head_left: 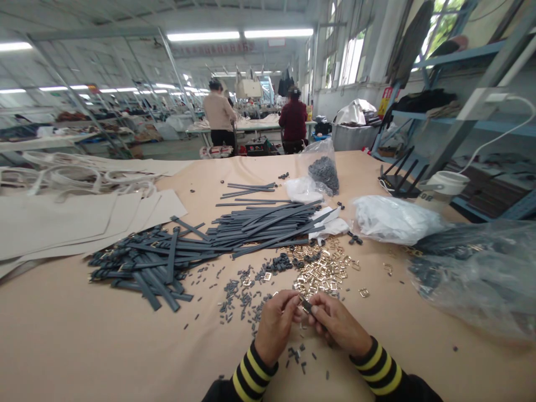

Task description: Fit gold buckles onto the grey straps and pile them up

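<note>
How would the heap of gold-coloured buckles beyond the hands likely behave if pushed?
The gold-coloured buckles would probably spread apart, since they lie loose, a few off on their own. Their open frames might snag on one another. Each looks rigid, given the metallic shine, and seems too flat to roll.

A dark grey strap [308, 307], partly covered by the fingers, slants down toward the right hand [340, 322], which pinches it, and a gold-coloured metal buckle [302, 298], mostly hidden, sits at its upper end beside the left hand's [277, 319] fingertips.
</note>
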Motion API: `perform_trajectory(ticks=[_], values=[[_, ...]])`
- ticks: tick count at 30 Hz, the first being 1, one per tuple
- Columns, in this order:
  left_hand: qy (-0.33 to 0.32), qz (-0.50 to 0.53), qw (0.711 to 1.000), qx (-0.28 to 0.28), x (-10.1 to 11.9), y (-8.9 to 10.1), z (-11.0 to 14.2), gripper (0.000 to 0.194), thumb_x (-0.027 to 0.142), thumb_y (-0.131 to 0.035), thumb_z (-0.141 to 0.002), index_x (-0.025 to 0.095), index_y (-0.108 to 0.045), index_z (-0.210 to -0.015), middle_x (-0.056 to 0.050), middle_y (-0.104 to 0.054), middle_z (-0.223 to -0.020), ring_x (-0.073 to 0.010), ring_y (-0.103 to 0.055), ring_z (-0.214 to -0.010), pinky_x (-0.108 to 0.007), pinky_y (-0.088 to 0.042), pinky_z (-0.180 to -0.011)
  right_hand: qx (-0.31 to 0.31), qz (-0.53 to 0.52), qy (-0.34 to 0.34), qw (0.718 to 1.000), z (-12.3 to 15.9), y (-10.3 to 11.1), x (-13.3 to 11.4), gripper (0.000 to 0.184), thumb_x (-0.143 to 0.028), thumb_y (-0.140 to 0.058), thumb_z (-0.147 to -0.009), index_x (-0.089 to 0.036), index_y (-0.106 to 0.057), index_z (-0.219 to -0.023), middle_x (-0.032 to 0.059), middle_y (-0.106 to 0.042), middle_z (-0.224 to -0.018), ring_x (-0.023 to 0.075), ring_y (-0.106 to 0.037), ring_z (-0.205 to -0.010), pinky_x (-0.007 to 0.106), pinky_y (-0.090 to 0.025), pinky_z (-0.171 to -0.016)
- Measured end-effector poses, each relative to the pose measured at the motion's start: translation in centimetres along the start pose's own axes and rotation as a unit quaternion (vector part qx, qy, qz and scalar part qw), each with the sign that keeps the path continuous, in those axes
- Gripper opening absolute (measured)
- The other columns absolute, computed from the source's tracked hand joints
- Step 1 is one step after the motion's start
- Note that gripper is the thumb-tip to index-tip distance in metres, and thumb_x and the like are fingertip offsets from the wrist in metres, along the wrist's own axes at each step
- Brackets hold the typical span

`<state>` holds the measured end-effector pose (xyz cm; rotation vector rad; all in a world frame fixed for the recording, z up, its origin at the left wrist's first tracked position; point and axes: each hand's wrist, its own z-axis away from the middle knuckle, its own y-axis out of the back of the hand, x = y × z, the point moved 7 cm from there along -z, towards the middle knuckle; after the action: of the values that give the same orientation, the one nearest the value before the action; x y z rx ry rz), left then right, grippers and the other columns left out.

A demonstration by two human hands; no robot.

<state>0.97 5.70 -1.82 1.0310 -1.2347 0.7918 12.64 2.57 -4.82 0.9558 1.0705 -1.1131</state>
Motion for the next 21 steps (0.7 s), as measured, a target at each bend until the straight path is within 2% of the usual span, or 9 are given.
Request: perform_trajectory(ticks=[4, 8, 12, 15, 18, 21], values=[[-0.021, -0.005, 0.999, 0.031, 0.5, 0.9, 0.0, 0.019, 0.030, -0.051, -0.078, 0.014, -0.060, -0.082, -0.003, -0.054, -0.077, -0.0110, -0.056, -0.056, -0.024, -0.049, -0.054, -0.034, -0.038, 0.018, 0.999, 0.3, 0.0, -0.1, 0.022, -0.039, -0.048, -0.080, -0.017, -0.049, -0.085, -0.0025, -0.057, -0.066, 0.0060, -0.046, -0.046, 0.014, -0.033, -0.038], [0.026, 0.065, 0.997, 0.028, -0.1, 1.2, -0.3, 0.019, 0.030, -0.055, -0.075, 0.013, -0.060, -0.081, -0.001, -0.055, -0.069, -0.0101, -0.054, -0.054, -0.023, -0.049, -0.053, -0.063, -0.062, 0.029, 0.996, 0.6, -0.1, -0.2, 0.024, -0.039, -0.050, -0.080, -0.016, -0.052, -0.088, -0.0015, -0.057, -0.067, 0.0054, -0.047, -0.047, 0.014, -0.034, -0.039], [0.091, 0.167, 0.982, 0.008, -0.6, 1.0, -0.3, 0.021, 0.030, -0.062, -0.070, 0.011, -0.060, -0.079, 0.001, -0.056, -0.059, -0.0083, -0.053, -0.052, -0.019, -0.048, -0.052, -0.079, -0.083, 0.039, 0.993, 0.7, 0.0, -0.3, 0.025, -0.038, -0.053, -0.079, -0.015, -0.054, -0.086, -0.0019, -0.057, -0.064, 0.0049, -0.048, -0.047, 0.015, -0.035, -0.042], [0.142, 0.266, 0.953, -0.035, -0.9, 0.3, -0.1, 0.021, 0.028, -0.066, -0.067, 0.010, -0.059, -0.076, 0.001, -0.055, -0.054, -0.0055, -0.050, -0.047, -0.014, -0.045, -0.047, -0.090, -0.086, 0.053, 0.991, 0.7, 0.1, -0.5, 0.025, -0.039, -0.055, -0.078, -0.014, -0.056, -0.084, -0.0015, -0.058, -0.063, 0.0052, -0.048, -0.046, 0.016, -0.036, -0.042], [0.196, 0.369, 0.902, -0.111, -1.2, -1.0, 0.5, 0.019, 0.024, -0.068, -0.067, 0.010, -0.057, -0.075, 0.001, -0.055, -0.054, -0.0025, -0.049, -0.044, -0.010, -0.043, -0.044, -0.103, -0.079, 0.060, 0.990, 0.8, 0.2, -0.6, 0.026, -0.039, -0.056, -0.077, -0.013, -0.058, -0.081, -0.0010, -0.058, -0.062, 0.0054, -0.048, -0.045, 0.016, -0.036, -0.041], [0.222, 0.442, 0.855, -0.153, -1.4, -2.0, 1.0, 0.019, 0.020, -0.068, -0.067, 0.010, -0.055, -0.075, 0.000, -0.054, -0.057, -0.0023, -0.051, -0.048, -0.008, -0.044, -0.046, -0.113, -0.069, 0.071, 0.989, 1.0, 0.4, -0.7, 0.026, -0.038, -0.057, -0.077, -0.013, -0.060, -0.080, -0.0004, -0.059, -0.062, 0.0052, -0.048, -0.045, 0.016, -0.036, -0.042]])
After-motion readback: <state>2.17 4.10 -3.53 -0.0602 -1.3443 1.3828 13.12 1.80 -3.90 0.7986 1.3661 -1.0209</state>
